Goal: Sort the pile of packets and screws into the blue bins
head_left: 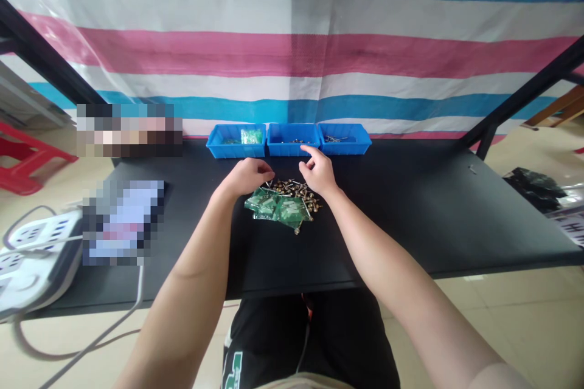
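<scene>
My left hand [249, 176] is closed, thumb and fingers together at the left edge of a pile of screws [298, 188]. Whatever its fingertips may hold is too small to make out. Over the pile's right side, my right hand [319, 173] has its index finger stretched towards the middle blue bin [292, 147] and its thumb apart; nothing shows in it. Small green-printed plastic packets [292, 211] lie on the near side of the screws. The left blue bin [237, 151] contains similar packets, and the right blue bin [347, 147] some long thin metal pieces.
All this stands on a black table [401, 225]. At the left are a blurred-out device with a cable and a white power strip [34, 261]. Black posts [497, 103] rise at both sides, with a striped sheet [255, 51] behind. A small metal piece [472, 170] lies far right.
</scene>
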